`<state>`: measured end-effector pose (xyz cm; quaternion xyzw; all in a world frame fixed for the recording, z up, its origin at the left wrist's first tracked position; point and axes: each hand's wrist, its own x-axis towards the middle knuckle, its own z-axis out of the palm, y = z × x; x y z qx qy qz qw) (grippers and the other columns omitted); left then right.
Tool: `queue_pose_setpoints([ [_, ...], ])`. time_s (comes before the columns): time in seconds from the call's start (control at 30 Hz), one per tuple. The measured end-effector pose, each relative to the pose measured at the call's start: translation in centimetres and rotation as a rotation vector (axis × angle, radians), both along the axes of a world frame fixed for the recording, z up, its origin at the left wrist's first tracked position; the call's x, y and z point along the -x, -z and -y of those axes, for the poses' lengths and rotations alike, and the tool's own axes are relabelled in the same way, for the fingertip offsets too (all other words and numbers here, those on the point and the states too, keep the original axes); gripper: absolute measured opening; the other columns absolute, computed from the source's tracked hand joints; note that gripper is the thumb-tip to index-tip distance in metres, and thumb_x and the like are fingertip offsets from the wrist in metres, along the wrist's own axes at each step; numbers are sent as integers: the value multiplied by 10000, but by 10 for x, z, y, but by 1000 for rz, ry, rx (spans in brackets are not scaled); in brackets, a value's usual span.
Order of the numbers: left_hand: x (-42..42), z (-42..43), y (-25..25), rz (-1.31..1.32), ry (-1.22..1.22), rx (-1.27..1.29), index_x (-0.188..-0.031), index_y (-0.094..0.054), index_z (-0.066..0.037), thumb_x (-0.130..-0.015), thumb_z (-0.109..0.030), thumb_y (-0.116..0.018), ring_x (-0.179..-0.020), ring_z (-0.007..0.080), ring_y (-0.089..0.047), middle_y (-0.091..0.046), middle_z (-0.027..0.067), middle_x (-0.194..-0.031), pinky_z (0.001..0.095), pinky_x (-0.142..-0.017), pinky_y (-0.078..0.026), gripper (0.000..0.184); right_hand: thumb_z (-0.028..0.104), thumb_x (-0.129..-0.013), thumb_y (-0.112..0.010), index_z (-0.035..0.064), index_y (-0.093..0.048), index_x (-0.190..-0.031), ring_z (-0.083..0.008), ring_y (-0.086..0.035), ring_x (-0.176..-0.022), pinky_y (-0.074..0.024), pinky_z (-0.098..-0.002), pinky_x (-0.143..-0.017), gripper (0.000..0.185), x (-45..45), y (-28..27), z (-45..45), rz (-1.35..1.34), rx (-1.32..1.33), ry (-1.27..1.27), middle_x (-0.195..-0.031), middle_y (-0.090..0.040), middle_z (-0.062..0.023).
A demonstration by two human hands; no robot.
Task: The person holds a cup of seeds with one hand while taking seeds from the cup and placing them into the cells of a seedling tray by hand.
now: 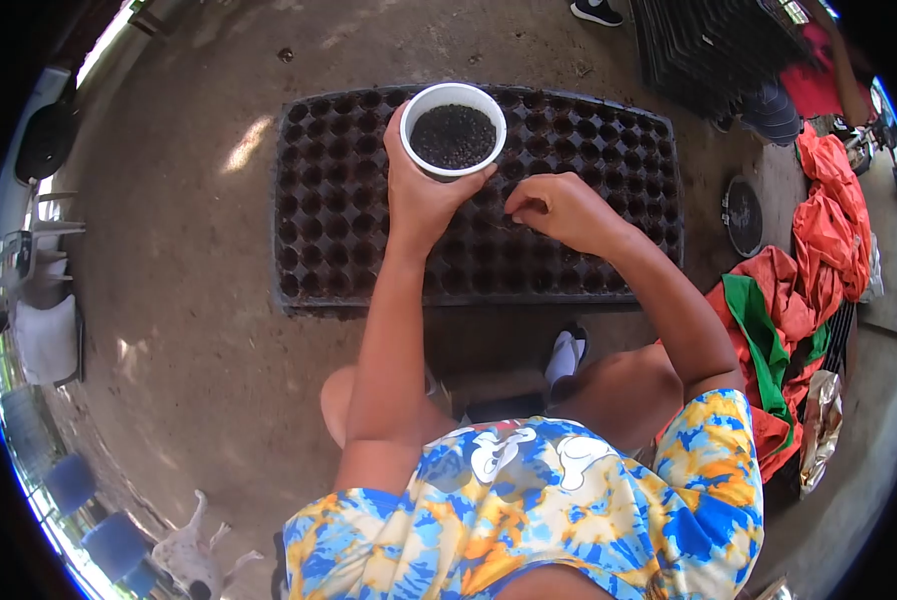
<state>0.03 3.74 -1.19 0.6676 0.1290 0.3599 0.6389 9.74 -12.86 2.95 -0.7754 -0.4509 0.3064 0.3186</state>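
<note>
- The left hand (418,195) is gripping a white cup (452,173) of dark grains (453,136), upper centre.
- The right hand (560,212) is curling its fingers, just right; any hold cannot be told.
- Beneath, a black cell tray (313,208) is spanning upper middle.

single head-worn view, taken from above the wearer's patterned shirt (528,500) and facing forward and steeply down; the cell tray (320,210) lies near, in the upper middle of the field, with brown floor (193,320) around it; the wide lens bows the margins toward dark, rounded corners.
</note>
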Motion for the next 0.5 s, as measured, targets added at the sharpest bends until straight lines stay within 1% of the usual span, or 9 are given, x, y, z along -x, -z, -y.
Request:
queue_pose_setpoints([
  [0.03,-1,0,2,12,5,13,-1347,-315,-1,-576,-106,-878,-1157,212,-520,-507,125,-1250,334,-990,-423,961,37,-783,-636,-6,-676,-924,-317,-664,-858,-516,-376,-764,153,3,1,-3,-55,-18,14,-892,-687,-161],
  [0.13,-1,-1,3,14,-7,-1,-1348,-316,1,-576,-105,-880,-1158,212,-519,-505,124,-1251,334,-988,-425,962,-15,-794,-638,-14,-658,-914,-255,-681,-832,-529,-336,-751,122,14,11,-13,10,-69,-62,-865,-688,-141],
  [0.17,-1,-1,3,7,-14,-14,-1348,-316,0,-575,-105,-881,-1158,212,-519,-506,125,-1251,335,-987,-426,962,-11,-796,-637,-14,-664,-923,-254,-683,-831,-529,-338,-757,129,16,14,-16,59,-84,-76,-863,-691,-137],
  [0.23,0,-1,2,-7,-23,-40,-1347,-318,-2,-575,-104,-882,-1157,211,-519,-507,125,-1251,336,-986,-428,962,-6,-799,-636,-10,-670,-936,-251,-684,-839,-529,-339,-761,141,17,18,-18,70,-96,-79,-874,-694,-134],
  [0.47,0,-2,2,20,-13,4,-1347,-324,-8,-563,-107,-887,-1156,211,-520,-508,128,-1250,338,-987,-427,970,10,-805,-638,-1,-684,-959,-248,-686,-849,-529,-343,-763,160,16,16,-20,67,-51,-69,-906,-700,-127],
  [0.5,0,-2,1,19,-16,4,-1349,-323,-7,-562,-106,-887,-1156,212,-520,-508,127,-1250,337,-987,-427,973,10,-803,-644,0,-686,-953,-243,-685,-836,-531,-336,-753,156,16,14,-19,98,-58,-84,-898,-699,-124],
])
